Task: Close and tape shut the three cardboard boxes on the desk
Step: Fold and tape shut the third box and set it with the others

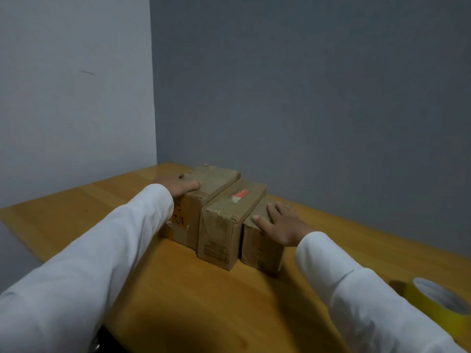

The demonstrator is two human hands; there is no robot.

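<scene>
Three brown cardboard boxes stand side by side on the wooden desk (178, 289), all with their top flaps down. My left hand (178, 186) rests on the near left edge of the left box (214, 179), thumb lying along its top. The middle box (229, 212) carries a red and white label and shiny tape over its front edge. My right hand (280, 222) lies flat, fingers spread, on top of the right box (260, 248), the lowest of the three. A roll of yellow tape (438, 301) sits on the desk at the far right.
The boxes stand toward the back corner of the desk, where a pale wall on the left meets a grey wall behind. Bare wood runs along the front of the desk. White sleeves cover both my forearms.
</scene>
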